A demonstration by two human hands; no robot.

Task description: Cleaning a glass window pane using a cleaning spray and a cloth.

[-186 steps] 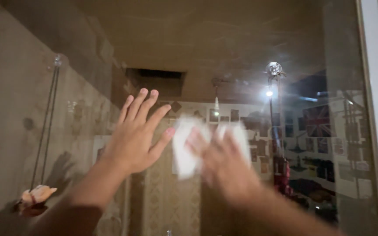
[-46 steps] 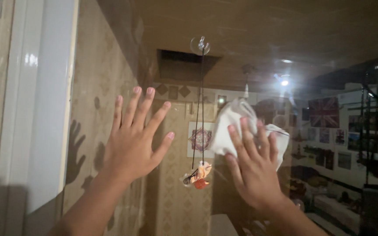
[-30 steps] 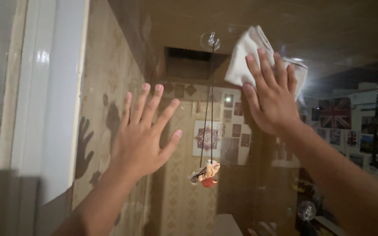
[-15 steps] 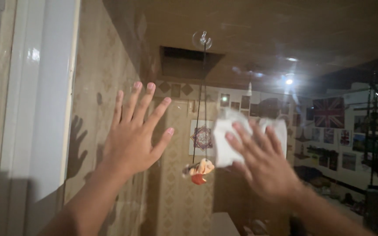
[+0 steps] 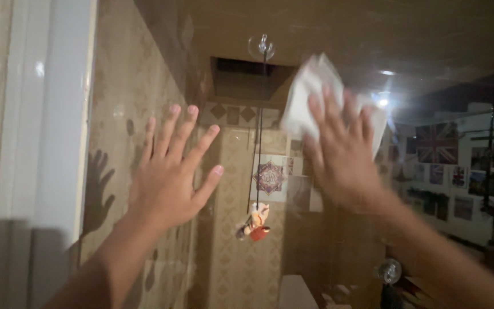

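A large glass pane (image 5: 418, 51) fills the view and reflects a dim room. My left hand (image 5: 170, 171) lies flat on the glass with its fingers spread and holds nothing. My right hand (image 5: 344, 151) presses a white cloth (image 5: 307, 91) against the glass, up and to the right of the left hand; the hand is blurred by motion. Between the two hands hangs a dark cord from a clear suction hook (image 5: 262, 44), with a small orange and red figurine (image 5: 254, 222) at its lower end.
A white window frame (image 5: 41, 114) runs down the left side. A second clear suction cup (image 5: 389, 270) sits low on the glass at the right. Pictures, a flag and a bright lamp show as reflections at the right.
My right hand has swept the cloth up the glass from beside the cord's lower part to near the hook. My left hand has stayed flat in place.
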